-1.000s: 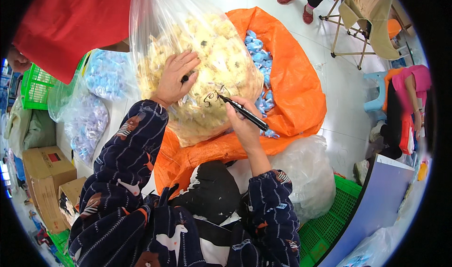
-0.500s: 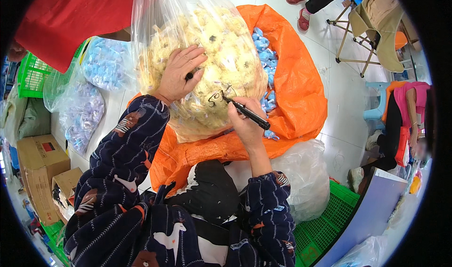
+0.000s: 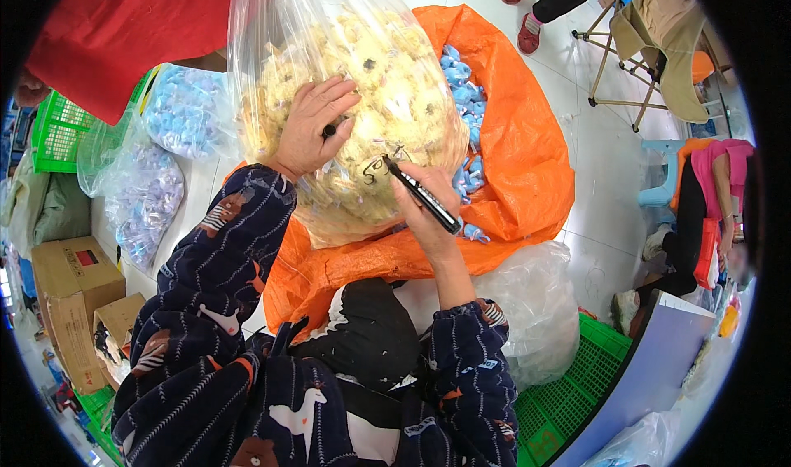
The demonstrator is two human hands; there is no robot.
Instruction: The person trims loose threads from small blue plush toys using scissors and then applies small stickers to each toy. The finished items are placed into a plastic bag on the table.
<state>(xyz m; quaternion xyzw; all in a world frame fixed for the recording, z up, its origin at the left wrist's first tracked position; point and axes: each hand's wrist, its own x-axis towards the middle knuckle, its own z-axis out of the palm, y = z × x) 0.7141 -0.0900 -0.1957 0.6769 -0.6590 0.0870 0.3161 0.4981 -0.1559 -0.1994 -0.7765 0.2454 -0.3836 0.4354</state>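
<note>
A big clear plastic bag [image 3: 387,72] packed with fluffy pale-yellow pieces stands in front of me, resting on an orange woven sack [image 3: 527,162]. My right hand [image 3: 427,202] grips a black marker pen [image 3: 430,197], its tip against the bag beside black handwritten strokes [image 3: 377,169]. On the bag's upper left lies my left hand [image 3: 317,125], fingers stretched over the plastic. A small black marker cap [image 3: 329,130] shows by its thumb. Light-blue pieces [image 3: 470,109] fill the gap between the bag and the sack's right side.
To the left lie clear bags of blue [image 3: 185,109] and lilac pieces [image 3: 148,199], near a green crate [image 3: 62,133] and cardboard boxes [image 3: 78,294]. Crumpled clear plastic [image 3: 531,310] and another green crate [image 3: 577,376] are at lower right. A folding chair [image 3: 651,55] and other people are beyond.
The right hand and marker have shifted slightly left, with the pen turned a little steeper. My left hand stays almost still on the bag.
</note>
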